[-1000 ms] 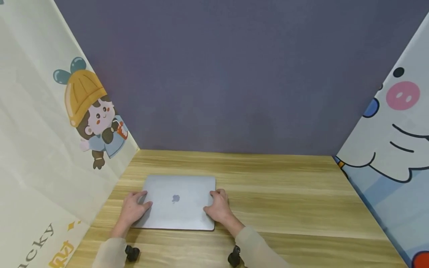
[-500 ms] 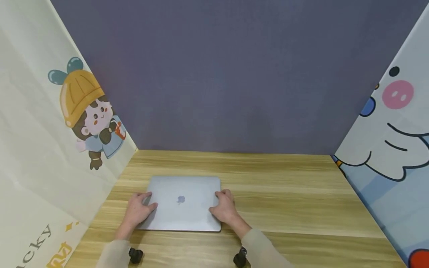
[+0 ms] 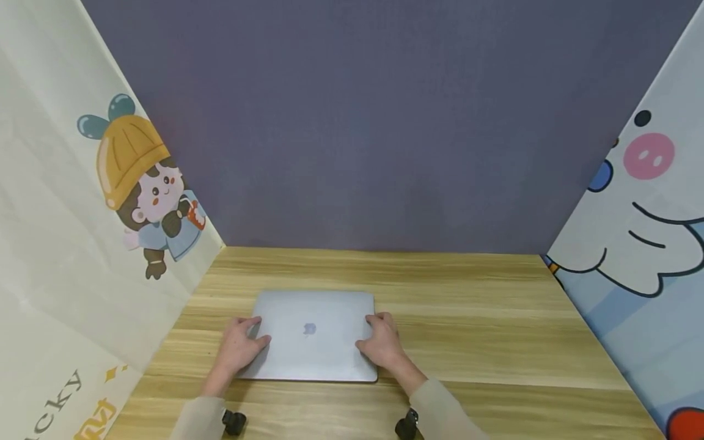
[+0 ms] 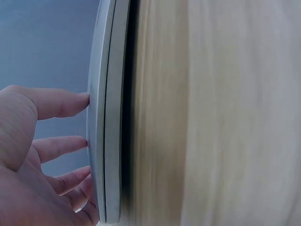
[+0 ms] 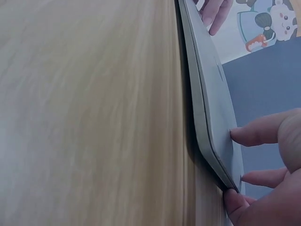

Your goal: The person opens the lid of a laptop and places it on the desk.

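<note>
Looked like some kind of screened-off nook, couldn't tell if home or office
A yellowish wood-grain tabletop (image 3: 484,324) was boxed in by a plain dark slate-blue panel (image 3: 357,122) behind, a cream sheet (image 3: 49,214) with a yellow-hatted cartoon figure (image 3: 156,192) left, and a pale blue sheet (image 3: 649,342) with a pink-snouted white cartoon animal (image 3: 660,195) right.

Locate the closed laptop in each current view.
Head: laptop in lower half, left of centre, between left hand and right hand.
Left wrist: laptop edge-on, tall band left of centre.
Right wrist: laptop slants from upper middle to lower right.
Shared landmark: wooden tabletop.
</note>
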### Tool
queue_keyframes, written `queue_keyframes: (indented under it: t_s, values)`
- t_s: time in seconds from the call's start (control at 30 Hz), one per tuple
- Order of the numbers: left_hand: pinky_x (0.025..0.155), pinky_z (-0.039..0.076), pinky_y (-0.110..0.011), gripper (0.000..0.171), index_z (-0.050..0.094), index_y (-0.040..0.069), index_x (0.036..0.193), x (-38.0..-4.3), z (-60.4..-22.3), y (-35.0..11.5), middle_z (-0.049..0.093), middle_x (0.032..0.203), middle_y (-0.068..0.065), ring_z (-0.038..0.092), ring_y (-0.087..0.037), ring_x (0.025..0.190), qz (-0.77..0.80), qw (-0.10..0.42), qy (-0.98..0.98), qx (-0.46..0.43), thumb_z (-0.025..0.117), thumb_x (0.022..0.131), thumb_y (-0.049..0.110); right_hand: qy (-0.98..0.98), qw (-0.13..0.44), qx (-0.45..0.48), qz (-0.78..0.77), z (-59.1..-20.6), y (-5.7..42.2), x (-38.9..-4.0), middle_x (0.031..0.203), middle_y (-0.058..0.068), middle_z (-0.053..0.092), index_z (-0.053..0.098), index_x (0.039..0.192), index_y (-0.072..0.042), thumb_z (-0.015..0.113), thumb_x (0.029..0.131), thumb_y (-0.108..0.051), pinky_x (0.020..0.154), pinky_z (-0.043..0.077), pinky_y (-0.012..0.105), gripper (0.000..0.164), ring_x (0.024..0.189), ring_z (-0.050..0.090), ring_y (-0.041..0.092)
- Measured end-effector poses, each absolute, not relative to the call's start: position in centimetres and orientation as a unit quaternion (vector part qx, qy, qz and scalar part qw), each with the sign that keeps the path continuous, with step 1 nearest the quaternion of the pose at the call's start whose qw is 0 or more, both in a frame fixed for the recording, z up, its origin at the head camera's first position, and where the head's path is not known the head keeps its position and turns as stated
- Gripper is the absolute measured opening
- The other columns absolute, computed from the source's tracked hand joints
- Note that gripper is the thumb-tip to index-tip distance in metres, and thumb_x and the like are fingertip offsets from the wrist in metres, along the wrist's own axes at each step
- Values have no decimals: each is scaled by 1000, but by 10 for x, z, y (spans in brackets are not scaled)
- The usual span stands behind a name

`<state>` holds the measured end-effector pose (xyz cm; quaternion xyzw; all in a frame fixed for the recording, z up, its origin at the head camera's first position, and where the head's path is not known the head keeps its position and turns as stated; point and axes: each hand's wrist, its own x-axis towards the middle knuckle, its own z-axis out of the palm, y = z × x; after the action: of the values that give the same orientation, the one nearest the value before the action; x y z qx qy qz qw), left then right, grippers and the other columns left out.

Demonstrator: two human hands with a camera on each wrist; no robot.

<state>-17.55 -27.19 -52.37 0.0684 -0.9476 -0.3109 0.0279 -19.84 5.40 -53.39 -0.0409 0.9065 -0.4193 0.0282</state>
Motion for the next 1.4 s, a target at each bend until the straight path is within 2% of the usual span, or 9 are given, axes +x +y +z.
queue_keyframes:
  t_s: [0.43, 0.83, 1.4]
  values:
    - [94, 46, -61, 57, 60, -11, 131, -176, -522, -247, 50, 127, -35, 49, -48, 118, -314, 33, -947, 65, 77, 84, 16, 908, 6, -32, -419, -536, 77, -196, 129, 27, 49, 62, 128, 10, 81, 73, -5, 102, 47, 55, 60, 119, 50, 43]
    - [93, 46, -60, 55, 61, -12, 130, -174, -518, -230, 49, 125, -33, 48, -48, 117, -327, 34, -942, 61, 77, 83, 12, 901, 26, -18, -433, -532, 92, -193, 134, 28, 46, 59, 133, 11, 79, 77, -4, 100, 50, 55, 61, 122, 49, 44]
    - [88, 46, -56, 55, 64, -10, 127, -180, -523, -202, 53, 119, -29, 51, -44, 110, -319, 46, -946, 43, 79, 80, 14, 899, 5, -13, -437, -536, 121, -192, 133, 31, 47, 59, 130, 14, 79, 76, -3, 100, 49, 57, 59, 122, 50, 47]
